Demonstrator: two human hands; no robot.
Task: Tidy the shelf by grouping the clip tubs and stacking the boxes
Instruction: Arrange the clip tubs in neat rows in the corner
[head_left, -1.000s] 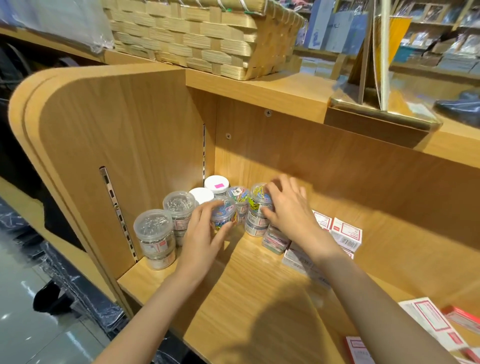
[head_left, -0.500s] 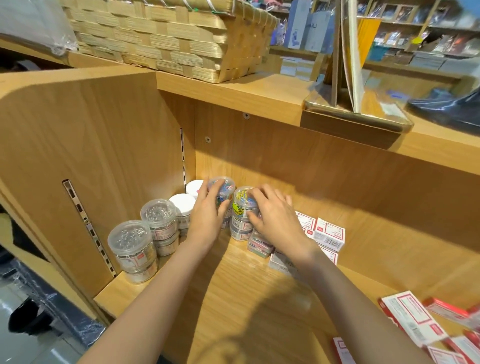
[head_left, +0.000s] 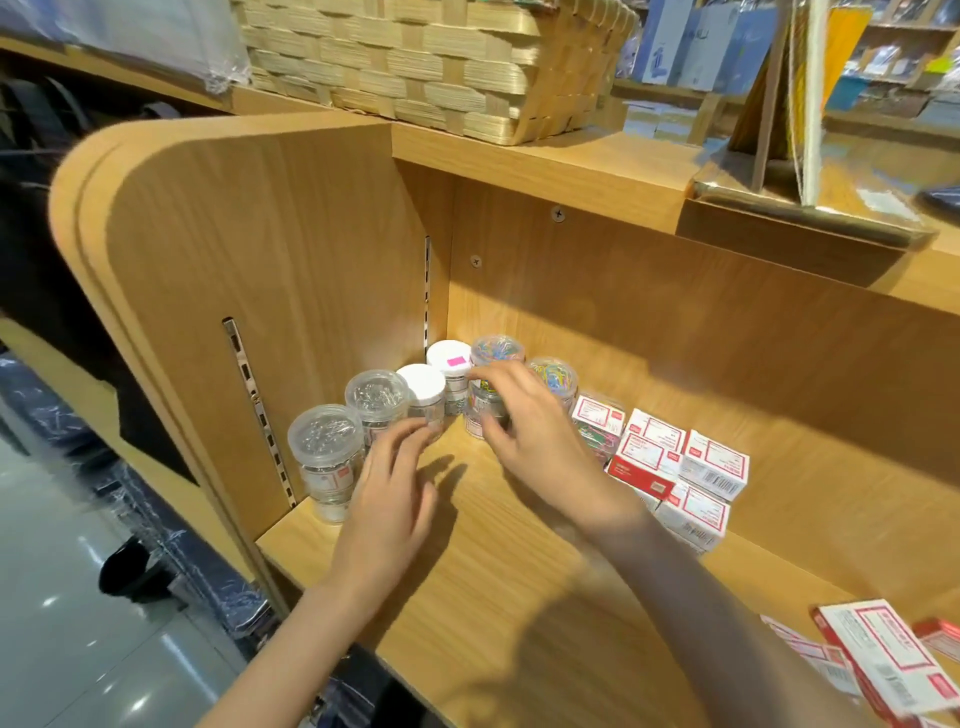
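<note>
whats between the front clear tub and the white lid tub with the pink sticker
In the head view: another clear tub of silver clips, then a plain white-lidded tub.

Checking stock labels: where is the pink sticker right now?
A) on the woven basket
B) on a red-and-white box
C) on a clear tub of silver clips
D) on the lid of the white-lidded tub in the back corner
D: the pink sticker lies on the white lid of the corner tub.

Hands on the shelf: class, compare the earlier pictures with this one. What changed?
The left hand let go of its coloured clip tub and drew back, fingers open. The right hand shifted left, reaching over another tub; its grip is unclear. The silver clip tubs and the red-and-white boxes stayed put.
</note>
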